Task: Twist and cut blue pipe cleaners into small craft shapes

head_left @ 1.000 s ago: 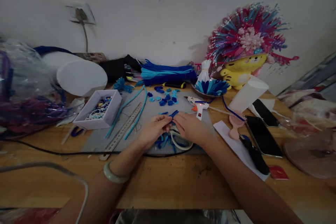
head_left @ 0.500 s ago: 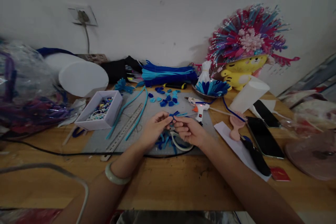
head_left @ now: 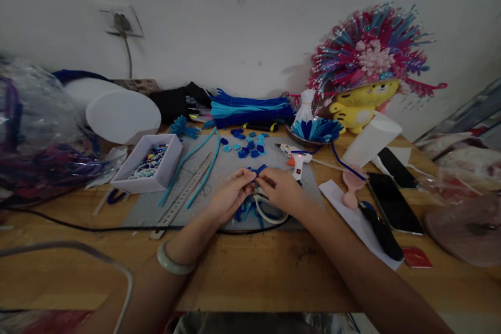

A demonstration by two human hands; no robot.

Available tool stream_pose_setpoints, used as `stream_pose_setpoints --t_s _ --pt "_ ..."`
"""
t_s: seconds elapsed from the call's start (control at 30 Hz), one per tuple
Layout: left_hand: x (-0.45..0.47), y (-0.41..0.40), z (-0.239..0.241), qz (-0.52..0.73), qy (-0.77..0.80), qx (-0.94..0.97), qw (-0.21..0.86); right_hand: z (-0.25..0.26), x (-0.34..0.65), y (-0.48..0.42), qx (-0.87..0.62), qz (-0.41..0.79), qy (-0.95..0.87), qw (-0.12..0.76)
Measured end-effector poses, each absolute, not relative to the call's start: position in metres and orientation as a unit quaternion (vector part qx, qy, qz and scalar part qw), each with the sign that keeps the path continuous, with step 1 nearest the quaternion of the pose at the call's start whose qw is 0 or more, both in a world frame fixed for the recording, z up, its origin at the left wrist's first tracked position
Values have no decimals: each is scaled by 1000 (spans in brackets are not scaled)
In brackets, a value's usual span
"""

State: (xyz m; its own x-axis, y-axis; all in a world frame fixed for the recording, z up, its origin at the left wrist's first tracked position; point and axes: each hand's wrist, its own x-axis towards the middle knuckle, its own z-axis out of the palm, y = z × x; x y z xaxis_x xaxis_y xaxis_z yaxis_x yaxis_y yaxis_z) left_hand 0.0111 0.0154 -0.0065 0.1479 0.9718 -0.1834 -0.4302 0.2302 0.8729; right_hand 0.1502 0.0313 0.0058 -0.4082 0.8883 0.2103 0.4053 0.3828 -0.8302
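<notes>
Between my fingertips is a short piece of blue pipe cleaner (head_left: 257,169), partly hidden by the fingers. My left hand (head_left: 234,190) pinches it from the left, and my right hand (head_left: 282,188) grips it from the right. Under the hands, on the grey cutting mat (head_left: 151,209), lie white-handled scissors (head_left: 269,215) and loose blue pipe cleaner bits (head_left: 246,210). Small blue coiled pieces (head_left: 243,153) are scattered just beyond. A white glue gun (head_left: 300,164) with its red light on rests right of them.
Left of the hands are a metal ruler (head_left: 183,195), light-blue pipe cleaners (head_left: 205,182) and a bead box (head_left: 151,185). A black cable (head_left: 97,228) crosses the front. Rightward lie a pink brush (head_left: 351,188) and a phone (head_left: 393,203). Pipe cleaner bundles (head_left: 250,107) lie at the back.
My right hand has turned over, its back now facing up and its fingers curled closer to the left fingertips. The blue piece between them has shifted slightly.
</notes>
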Motion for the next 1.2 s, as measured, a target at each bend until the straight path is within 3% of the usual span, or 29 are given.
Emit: stream_pose_setpoints --t_s 0.13,0.23,0.43,0.63,0.9,1.07,1.2 --pt "10 16 -7 535 431 407 602 3 143 33 -430 607 -540 394" --pt "8 16 -7 525 458 446 562 3 140 33 -387 693 -448 412" --pt "2 18 -6 489 494 509 508 -1 142 35 -377 719 -412 414" --pt "-1 17 -3 463 526 616 361 0 145 39 -402 697 -443 396" --pt "3 18 0 469 488 496 544 -2 146 39 -448 569 -573 384" --pt "4 20 -8 470 418 368 685 -7 145 36 -466 429 -674 381" --pt "7 19 -9 467 420 372 683 -4 143 34 -475 433 -659 390"
